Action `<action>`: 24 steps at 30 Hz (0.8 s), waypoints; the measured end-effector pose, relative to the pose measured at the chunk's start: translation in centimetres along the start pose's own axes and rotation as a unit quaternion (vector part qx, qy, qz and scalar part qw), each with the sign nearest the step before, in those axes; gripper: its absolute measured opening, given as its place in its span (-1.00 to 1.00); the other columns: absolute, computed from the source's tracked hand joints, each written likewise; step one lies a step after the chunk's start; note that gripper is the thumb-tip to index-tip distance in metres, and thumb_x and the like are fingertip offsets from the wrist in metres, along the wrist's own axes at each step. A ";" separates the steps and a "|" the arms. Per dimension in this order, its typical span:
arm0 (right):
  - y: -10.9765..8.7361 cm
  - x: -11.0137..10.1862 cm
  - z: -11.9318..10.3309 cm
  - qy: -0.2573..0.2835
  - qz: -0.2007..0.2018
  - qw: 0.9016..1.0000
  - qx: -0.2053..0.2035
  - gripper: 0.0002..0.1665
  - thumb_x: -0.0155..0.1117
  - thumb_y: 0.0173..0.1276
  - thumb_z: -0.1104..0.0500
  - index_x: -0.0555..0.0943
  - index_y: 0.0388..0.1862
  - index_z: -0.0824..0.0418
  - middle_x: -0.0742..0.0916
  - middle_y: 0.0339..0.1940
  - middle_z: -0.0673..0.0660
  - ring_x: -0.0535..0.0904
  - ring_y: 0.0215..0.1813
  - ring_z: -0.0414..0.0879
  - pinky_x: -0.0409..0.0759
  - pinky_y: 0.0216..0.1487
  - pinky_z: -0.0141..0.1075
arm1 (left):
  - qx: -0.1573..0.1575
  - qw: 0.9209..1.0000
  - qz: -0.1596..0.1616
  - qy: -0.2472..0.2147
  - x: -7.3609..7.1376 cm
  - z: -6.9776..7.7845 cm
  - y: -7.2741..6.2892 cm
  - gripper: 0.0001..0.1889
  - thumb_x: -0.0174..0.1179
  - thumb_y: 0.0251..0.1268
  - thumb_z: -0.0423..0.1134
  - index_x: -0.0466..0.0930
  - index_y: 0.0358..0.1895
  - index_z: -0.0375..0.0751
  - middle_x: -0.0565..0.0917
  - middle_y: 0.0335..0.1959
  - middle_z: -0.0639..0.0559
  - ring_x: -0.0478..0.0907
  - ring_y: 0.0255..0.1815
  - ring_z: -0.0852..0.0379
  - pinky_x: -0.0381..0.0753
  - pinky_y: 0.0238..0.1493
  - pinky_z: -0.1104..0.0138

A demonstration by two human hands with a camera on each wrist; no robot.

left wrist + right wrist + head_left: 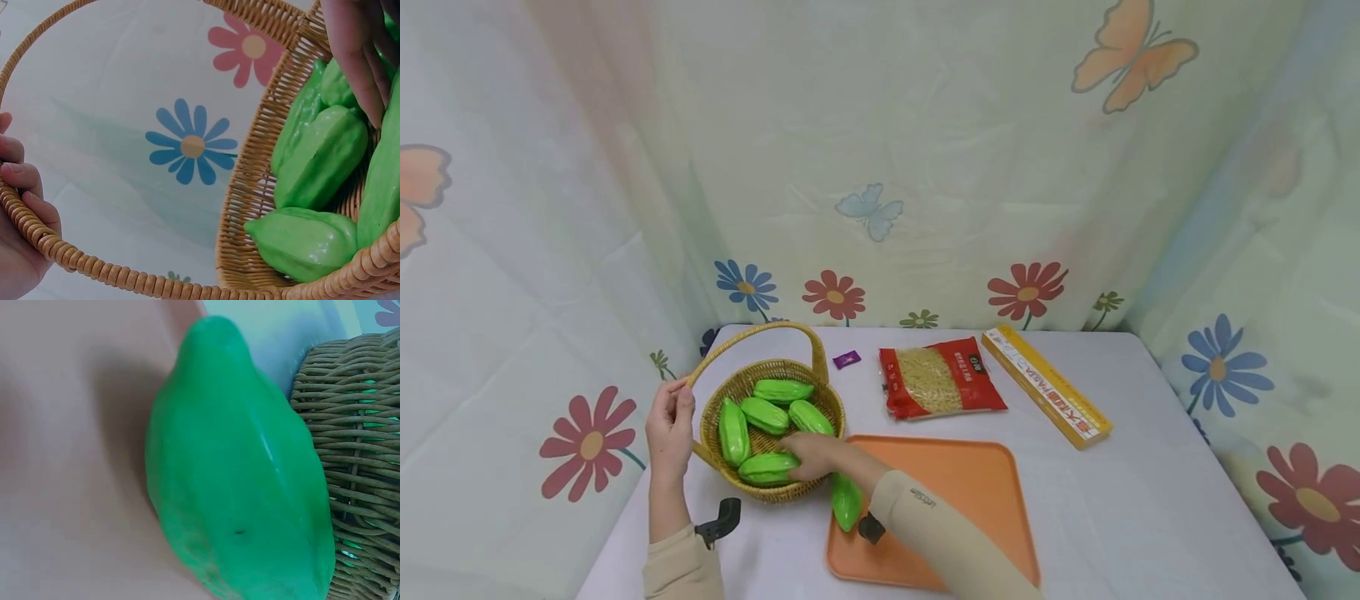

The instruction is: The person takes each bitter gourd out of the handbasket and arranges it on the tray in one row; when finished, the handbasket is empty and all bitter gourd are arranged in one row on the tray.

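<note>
From above the left grip (670, 429) and right grip (811, 456), the head camera faces forward and down over the desk (1120, 517) and curtain (985, 158). Closer, the left wrist view looks past the left grip into the basket (244, 212); the right wrist view, nearest, faces the green fruit (240, 469) beside the right grip. All three share the basket.

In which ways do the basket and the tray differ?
The basket is round, woven and brownish; the tray is orange, rectangular and looks smooth. The basket has a tall handle, which the left hand grips; the tray shows none. Five green fruits are visible in the basket; another fruit lies at the tray's left edge. Both rest on the white table.
</note>
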State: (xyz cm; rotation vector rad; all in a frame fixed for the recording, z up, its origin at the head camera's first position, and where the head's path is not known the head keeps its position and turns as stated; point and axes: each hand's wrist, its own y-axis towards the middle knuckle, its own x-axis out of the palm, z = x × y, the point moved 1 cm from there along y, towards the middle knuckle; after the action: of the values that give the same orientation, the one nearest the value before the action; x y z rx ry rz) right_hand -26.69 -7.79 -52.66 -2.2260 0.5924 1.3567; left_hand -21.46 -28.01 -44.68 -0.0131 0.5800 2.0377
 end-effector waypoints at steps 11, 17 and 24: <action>0.5 0.1 -0.6 -0.016 -0.011 1.000 0.008 -0.36 0.20 0.27 0.03 0.31 0.30 0.15 0.45 0.23 0.06 0.32 0.26 -0.12 0.31 0.16 -0.31 | 0.020 1.000 -0.006 0.001 -0.2 2.5 -0.6 -0.71 -0.09 0.42 -0.24 0.42 0.05 -0.36 0.40 -0.46 0.19 0.27 -0.46 0.22 0.26 -0.42 0.49; 0.9 0.3 -0.6 -0.007 -0.007 1.000 0.004 -0.32 0.23 0.26 0.01 0.29 0.32 0.15 0.44 0.25 0.06 0.29 0.29 -0.11 0.27 0.19 -0.33 | 0.005 1.000 0.002 0.011 0.0 0.4 0.0 -0.69 -0.07 0.41 -0.13 0.44 0.07 -0.21 0.41 -0.43 0.13 0.28 -0.45 0.19 0.28 -0.42 0.47; 1.1 0.4 -0.7 0.002 -0.008 1.000 -0.015 -0.33 0.23 0.26 0.03 0.30 0.30 0.18 0.46 0.23 0.05 0.31 0.27 -0.12 0.24 0.21 -0.37 | 0.002 1.000 0.006 0.013 0.1 0.0 -0.1 -0.68 -0.07 0.40 -0.10 0.44 0.05 -0.20 0.41 -0.43 0.06 0.28 -0.45 0.15 0.27 -0.43 0.44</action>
State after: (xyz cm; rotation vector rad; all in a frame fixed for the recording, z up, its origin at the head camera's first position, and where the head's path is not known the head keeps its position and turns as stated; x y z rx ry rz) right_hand -26.65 -9.09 -52.88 -2.2533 0.5586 1.3629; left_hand -21.45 -27.87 -44.72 -0.0346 0.6031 2.0497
